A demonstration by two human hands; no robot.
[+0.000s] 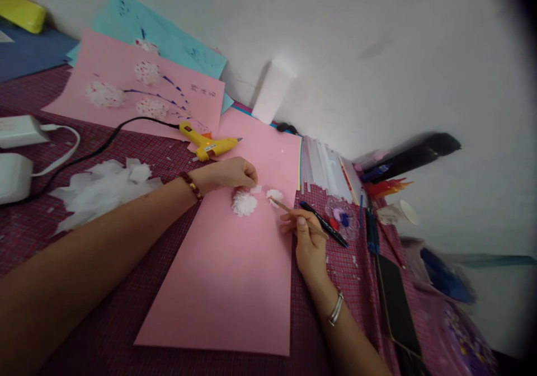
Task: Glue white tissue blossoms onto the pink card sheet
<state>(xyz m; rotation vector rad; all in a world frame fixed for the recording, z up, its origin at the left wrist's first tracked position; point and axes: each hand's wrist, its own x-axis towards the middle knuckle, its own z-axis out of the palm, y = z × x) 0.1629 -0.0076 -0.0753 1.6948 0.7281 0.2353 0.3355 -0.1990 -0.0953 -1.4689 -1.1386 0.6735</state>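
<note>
Fingers (pixel 251 172) of the left hand (pixel 229 173) pressed together, apparently on a paper bit (pixel 256 188); a thin stick (pixel 289 210) is pinched in the right hand (pixel 310 239). Stick tip set at the small puff (pixel 274 196), high on the pink sheet (pixel 226 286), beside the large puff (pixel 244 203). Light contact probably best, lest ruffles be crushed. Puffs frilled, sheet smooth. Crumpled scraps (pixel 109 188) heaped leftward; glue gun (pixel 210 145) laid beyond; checked cloth (pixel 130 311) spread beneath.

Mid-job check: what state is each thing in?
Left hand: fingers together; whether holding anything is unclear
Right hand: gripping a thin stick
Pink sheet: flat, bearing two white paper tufts
Glue gun: lying down, cord attached
White paper scraps: loosely heaped
Black marker: lying down
Clear tray: holding red, lilac, blue dabs
</note>
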